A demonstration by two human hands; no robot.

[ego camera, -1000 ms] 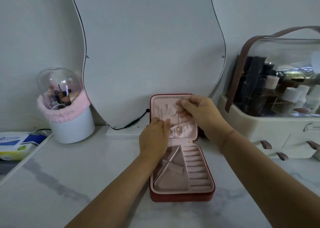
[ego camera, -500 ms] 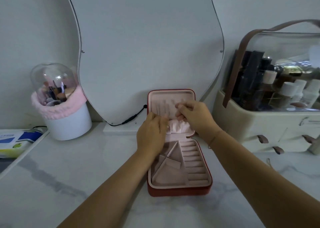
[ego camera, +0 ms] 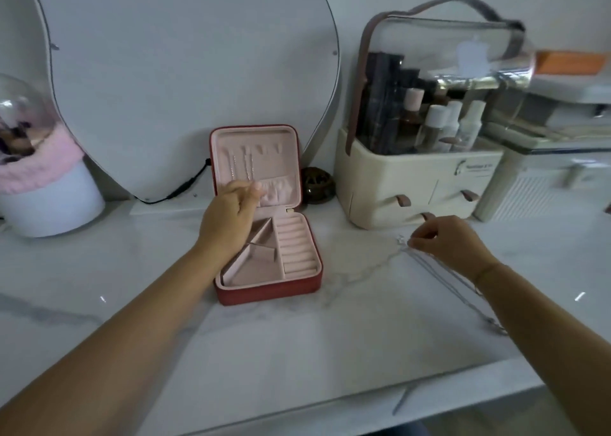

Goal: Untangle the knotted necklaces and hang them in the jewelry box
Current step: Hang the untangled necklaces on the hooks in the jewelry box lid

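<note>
Left hand (ego camera: 231,215) hovers over the open red jewelry box (ego camera: 267,291), fingers loosely curled by the pink pocket in the lid; whether it pinches anything I cannot tell; right hand (ego camera: 444,243) is well off to the right, pinching one end of a silver necklace (ego camera: 433,266) that trails across the marble counter (ego camera: 297,353) toward its near edge; two thin chains (ego camera: 246,167) hang inside the upright lid.

1. Bare marble counter (ego camera: 264,353) lies in front and left of the jewelry box (ego camera: 267,291).
2. Behind the box stands a mirror (ego camera: 198,71); right-behind it, a brown dish (ego camera: 316,185) and a cosmetics organizer (ego camera: 413,184).
3. Right of the box, the right hand (ego camera: 449,243) pinches a necklace (ego camera: 429,265) trailing across the counter.
</note>
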